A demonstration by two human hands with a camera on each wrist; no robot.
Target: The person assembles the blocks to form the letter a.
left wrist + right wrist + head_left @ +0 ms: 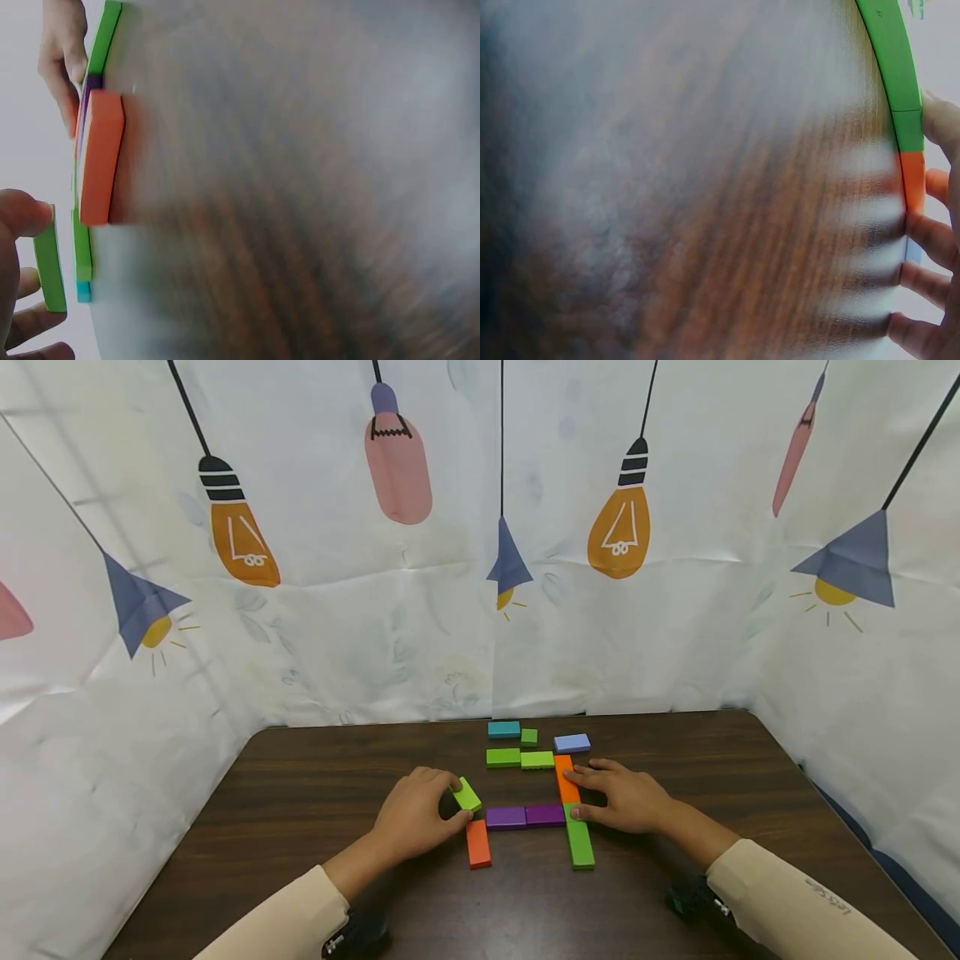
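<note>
My left hand point(416, 814) pinches a lime green block point(467, 794) between thumb and fingers. In the left wrist view, the held green block point(49, 266) stands apart from the red-orange block point(101, 161). That red-orange block lies just below my left thumb in the head view. Over on the right, my right hand point(630, 797) rests its fingertips on an orange block point(566, 777), its thumb at a green block point(581, 847). Its fingers are spread and extended. Two purple blocks, one lighter point(506, 818) and one darker point(545, 815), lie end to end between the hands.
Farther back lie a teal block point(503, 729), a small green block point(528, 737), a green block point(503, 757), a lime block point(537, 761) and a periwinkle block point(572, 743). The dark wooden table point(315, 802) meets a printed white cloth point(450, 635) behind.
</note>
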